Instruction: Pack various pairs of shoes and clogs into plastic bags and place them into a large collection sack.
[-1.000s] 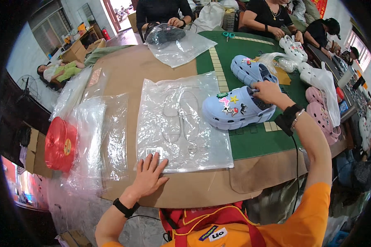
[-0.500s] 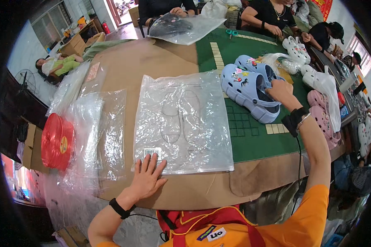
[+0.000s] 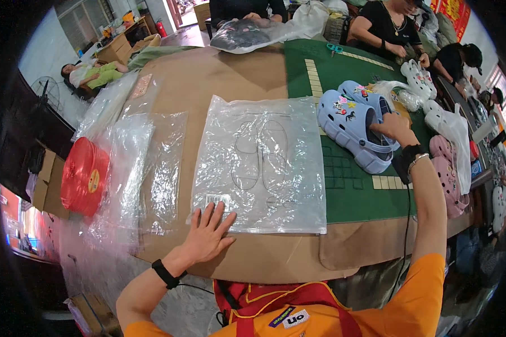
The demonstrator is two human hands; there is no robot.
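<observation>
A clear plastic bag [image 3: 261,165] with printed shoe outlines and a barcode label lies flat in front of me. My left hand [image 3: 209,235] rests palm down on its lower left corner, fingers spread. To the right, a pair of light blue clogs [image 3: 346,126] with colourful charms stands on a green mat [image 3: 351,205], pressed side by side. My right hand [image 3: 395,128] reaches over them, fingers closed at the inner openings where the two clogs meet. My fingertips are partly hidden inside the clogs.
Clear bags [image 3: 132,174] and a red roll of ribbon [image 3: 84,177] lie at the left. Pink clogs [image 3: 452,182] and white clogs [image 3: 419,78] stand at the right. Teal scissors [image 3: 334,49] lie at the back. Other people sit around the table's far side.
The whole view has shifted slightly, so everything sits further right. Both hands keep their places on the bag and the clogs. The far person's filled bag has been drawn nearer to that person.
</observation>
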